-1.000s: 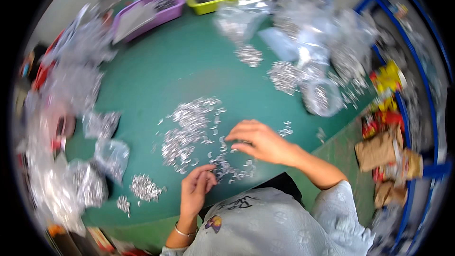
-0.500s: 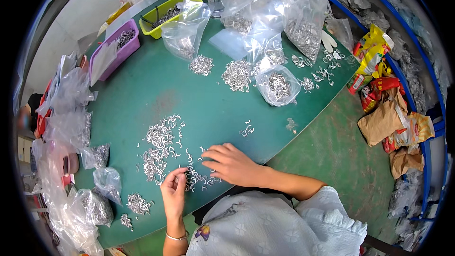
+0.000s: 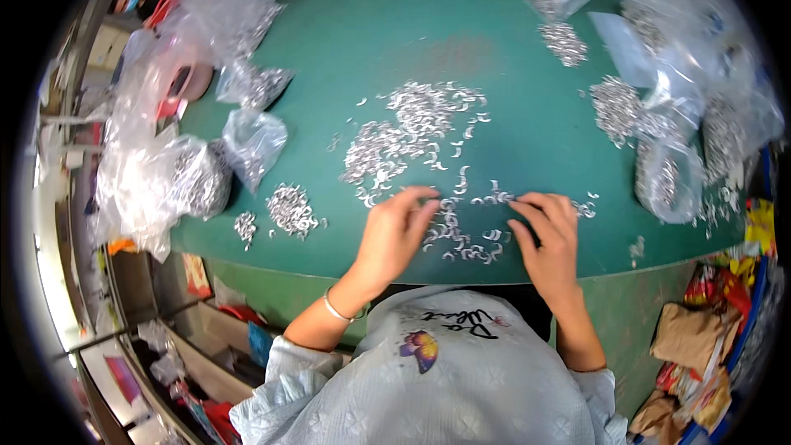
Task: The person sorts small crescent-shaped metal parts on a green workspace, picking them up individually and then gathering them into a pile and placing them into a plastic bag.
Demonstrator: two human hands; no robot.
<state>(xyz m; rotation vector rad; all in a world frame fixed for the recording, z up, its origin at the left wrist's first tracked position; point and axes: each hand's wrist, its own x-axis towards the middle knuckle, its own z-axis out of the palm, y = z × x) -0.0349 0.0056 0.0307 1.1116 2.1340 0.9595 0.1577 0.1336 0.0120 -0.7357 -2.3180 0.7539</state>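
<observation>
Small silvery crescent-shaped metal pieces (image 3: pixel 424 111) lie in a loose heap on the green table in front of me. A smaller scatter of the same crescents (image 3: pixel 474 251) spreads between my hands. At its left edge, my left hand (image 3: pixel 394 231) has its fingers curled, with thumb and forefinger close together; whatever sits between them is too small to make out. My right hand (image 3: pixel 550 239) is on the other side, thumb and fingers apart. Its fingertips touch the table beside a few crescents (image 3: pixel 497 196). A few more pieces (image 3: pixel 585 209) lie just beyond its outer side.
Two small piles (image 3: pixel 292 210) of metal pieces lie to the left, near plastic bags (image 3: pixel 198 173) filled with similar parts. On the right are further piles (image 3: pixel 615 110) and an open clear bag (image 3: pixel 671 185). Brown paper bags (image 3: pixel 696 334) stand beyond the table's right edge.
My view has turned left, so the table appears shifted right. My right hand has drawn away from the left one, to the right side of the scattered crescents.
</observation>
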